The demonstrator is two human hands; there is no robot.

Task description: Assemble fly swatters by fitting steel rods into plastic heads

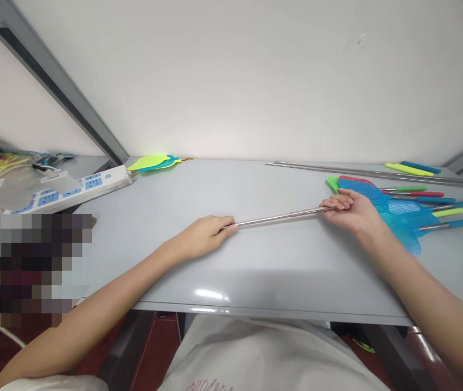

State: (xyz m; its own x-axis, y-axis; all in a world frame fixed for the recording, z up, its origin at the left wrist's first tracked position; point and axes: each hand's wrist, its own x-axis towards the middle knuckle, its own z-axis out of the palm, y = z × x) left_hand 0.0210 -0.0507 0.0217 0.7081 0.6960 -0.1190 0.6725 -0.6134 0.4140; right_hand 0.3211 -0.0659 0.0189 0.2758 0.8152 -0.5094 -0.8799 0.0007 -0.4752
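A thin telescopic metal rod (274, 219) stretches between my two hands above the grey table (239, 282). My left hand (204, 237) is closed around its left end, back of the hand up. At the other end, my right hand (349, 210) grips the rod with curled fingers, palm turned upward. Just beyond and to the right of that hand lies a pile of fly swatters (402, 217), with blue, red and green mesh heads and coloured handles. My right hand partly covers the pile.
More bare metal rods (378, 175) lie along the wall at the back right, near yellow and blue handles (408, 169). Yellow and blue swatter heads (153, 162) rest at the back left beside a white power strip (101, 184). A pixelated area covers the lower left.
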